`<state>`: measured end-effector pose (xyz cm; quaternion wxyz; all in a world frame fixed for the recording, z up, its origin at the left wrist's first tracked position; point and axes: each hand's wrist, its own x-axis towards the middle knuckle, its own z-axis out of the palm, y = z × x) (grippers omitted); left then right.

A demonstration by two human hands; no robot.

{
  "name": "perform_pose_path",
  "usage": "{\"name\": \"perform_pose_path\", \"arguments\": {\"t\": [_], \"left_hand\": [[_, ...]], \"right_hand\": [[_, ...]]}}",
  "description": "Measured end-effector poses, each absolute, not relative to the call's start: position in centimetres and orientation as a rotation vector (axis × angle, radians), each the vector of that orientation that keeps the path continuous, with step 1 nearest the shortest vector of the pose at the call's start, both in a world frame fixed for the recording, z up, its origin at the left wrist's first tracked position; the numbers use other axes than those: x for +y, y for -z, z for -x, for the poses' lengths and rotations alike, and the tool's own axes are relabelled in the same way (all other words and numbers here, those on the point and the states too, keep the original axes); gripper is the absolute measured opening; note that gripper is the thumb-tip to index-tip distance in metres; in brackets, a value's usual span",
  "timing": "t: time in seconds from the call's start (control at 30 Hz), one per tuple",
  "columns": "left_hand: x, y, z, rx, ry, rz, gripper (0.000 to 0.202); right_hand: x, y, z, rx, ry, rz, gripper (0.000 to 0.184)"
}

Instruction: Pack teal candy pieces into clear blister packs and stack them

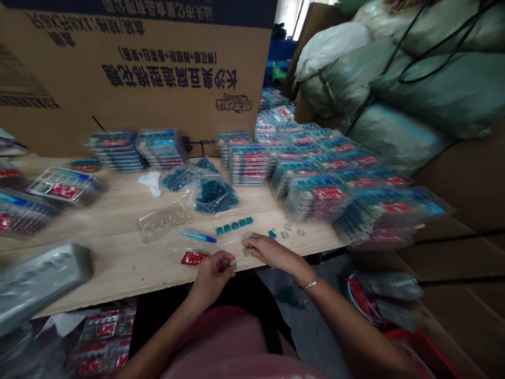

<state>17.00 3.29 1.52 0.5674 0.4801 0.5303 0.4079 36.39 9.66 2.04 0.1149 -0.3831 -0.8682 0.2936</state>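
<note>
Bench work at a light wood table [98,252], viewed from the head camera. The left hand [213,278] is closed, thumb and fingers pinching a small pale square piece [234,265] at the table's front edge. The right hand [272,253] is curved, fingers drawn together and reaching toward the left hand, fingertips [248,244] resting at or just above the tabletop. A small pale piece [246,252] lies at those fingertips; the view is too coarse to tell whether it is held. A thin metal bracelet [311,284] circles the right wrist.

Directly ahead of the hands, a row of teal square pieces [233,225] lies on the wood. To its right are a few loose teal and pale pieces [284,232]. A red printed card [194,258] lies just beyond the left hand, beside a blue-and-teal pen-like stick [198,236]. A clear blister tray [163,221] sits to the left of the stick. Farther back are clear bags of teal pieces [215,196] and a crumpled white tissue [150,183].

Stacks of sealed blister packs with red labels [315,195] cover the table's far right and back. A printed cardboard box [138,68] stands behind them, with large bulging woven sacks [410,89] at right.
</note>
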Motion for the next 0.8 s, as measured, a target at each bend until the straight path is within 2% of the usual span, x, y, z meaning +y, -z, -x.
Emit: {"name": "perform_pose_path", "arguments": {"t": [0.17,0.33,0.4,0.67,0.8], "left_hand": [[3.1,-1.4,-16.9,1.220,-1.022,-1.051,0.016],[3.0,-1.4,-16.6,1.209,-1.044,-1.004,0.017],[2.9,-1.8,-16.4,1.170,-1.013,-1.033,0.016],[2.4,-2.6,-15.7,1.047,-0.967,-1.076,0.021],[2.1,-2.6,-14.9,1.073,-1.031,-0.973,0.031]], "right_hand": [[9.2,-2.2,-36.4,-2.568,-0.759,1.125,0.014],[7.3,-2.0,-35.7,-2.152,-1.320,0.972,0.004],[6.6,-2.5,-35.0,-2.047,-1.441,0.905,0.005],[6.0,-3.0,-33.2,-2.100,-1.228,0.864,0.008],[5.5,-2.4,-32.7,-1.975,-1.321,0.818,0.003]]}}
